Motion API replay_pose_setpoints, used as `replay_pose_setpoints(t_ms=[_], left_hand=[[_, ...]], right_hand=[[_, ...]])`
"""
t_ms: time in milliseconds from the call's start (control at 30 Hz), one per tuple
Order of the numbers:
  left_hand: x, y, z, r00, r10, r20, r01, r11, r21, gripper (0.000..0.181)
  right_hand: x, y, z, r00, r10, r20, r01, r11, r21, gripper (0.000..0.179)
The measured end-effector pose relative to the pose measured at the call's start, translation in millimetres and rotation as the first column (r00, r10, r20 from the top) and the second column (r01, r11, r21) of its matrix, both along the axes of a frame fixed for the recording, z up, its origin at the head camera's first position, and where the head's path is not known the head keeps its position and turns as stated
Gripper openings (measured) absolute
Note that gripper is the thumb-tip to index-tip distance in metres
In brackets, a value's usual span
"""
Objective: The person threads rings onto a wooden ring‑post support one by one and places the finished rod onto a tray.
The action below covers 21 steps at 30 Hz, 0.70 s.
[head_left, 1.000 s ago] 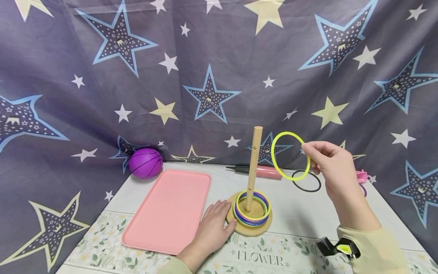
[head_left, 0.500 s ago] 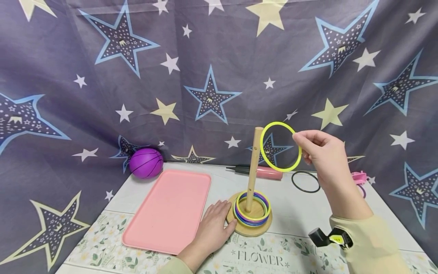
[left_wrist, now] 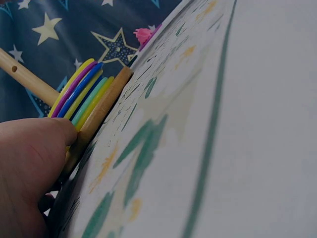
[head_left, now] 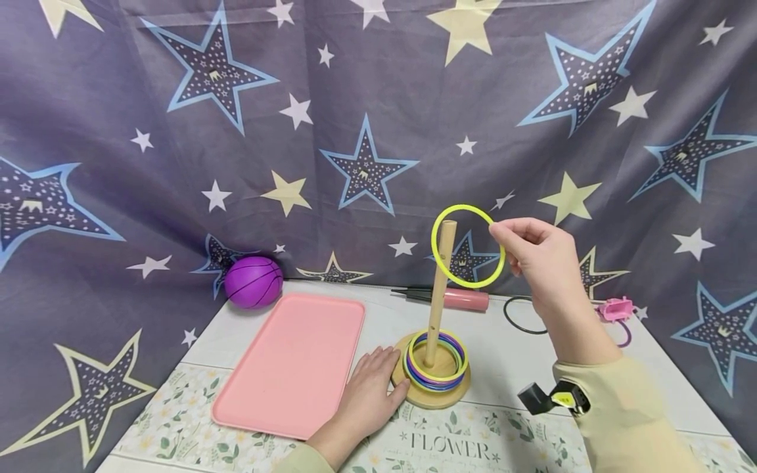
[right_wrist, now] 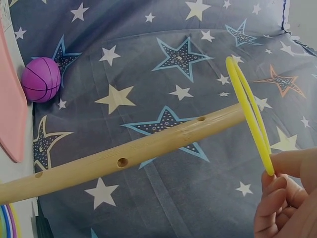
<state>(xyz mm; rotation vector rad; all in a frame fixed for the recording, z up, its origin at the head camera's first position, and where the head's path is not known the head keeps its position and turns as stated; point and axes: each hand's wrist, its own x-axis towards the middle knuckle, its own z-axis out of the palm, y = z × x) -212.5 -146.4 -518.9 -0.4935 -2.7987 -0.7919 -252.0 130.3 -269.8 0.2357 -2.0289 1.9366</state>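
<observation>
**A:** Closest in, your left hand [head_left: 369, 394] lies flat with its fingers stretched out, not gripping anything. In the left wrist view your thumb touches the round wooden base [head_left: 428, 399]; the pink tray [head_left: 296, 361] is on that hand's other side.

**B:** Yep, and the pile of coloured rings [head_left: 436, 386] sits round the foot of the wooden peg [head_left: 439, 299]. What's new is up top: your right hand [head_left: 541, 253], well apart from the left, pinches the loose yellow ring [head_left: 473, 285] and has slid it left. Half a second ago it's just beside the peg; now the tip shows inside the hoop in the head view. I'd call that about lined up, but it isn't down on the pile.

**A:** Is it really over the tip though?

**B:** Can't tell. The right wrist view has it nearly edge-on at the peg's end, so in front or threaded, no idea.

**A:** Further back, your right arm [head_left: 564, 328] hides part of the black hoop [head_left: 515, 325] on the bench [head_left: 378, 315].

**B:** And the purple loop [head_left: 629, 334] only half shows. No clue what the pink thing [head_left: 616, 309] by it is, tbh.
</observation>
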Motion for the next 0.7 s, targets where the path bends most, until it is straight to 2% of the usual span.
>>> replay_pose_setpoints(t_ms=[133, 367, 700], left_hand=[[-0.7, -0.2, -1.0, 1.000, 0.001, 0.003, -0.001, 1.000, -0.002, 0.062], [-0.3, -0.8, -1.3, 1.000, 0.003, 0.003, -0.003, 1.000, -0.010, 0.062], [-1.6, 0.7, -1.2, 1.000, 0.008, 0.001, -0.008, 1.000, -0.017, 0.062]], right_hand=[[-3.2, -3, -3.0, 1.000, -0.012, 0.020, 0.012, 1.000, 0.017, 0.026], [-7.4, -8, -12.4, 0.998, -0.037, 0.049, 0.032, 0.994, 0.103, 0.033], [-12.0, -12, -33.1, 0.995, -0.036, 0.094, 0.025, 0.993, 0.118, 0.034]])
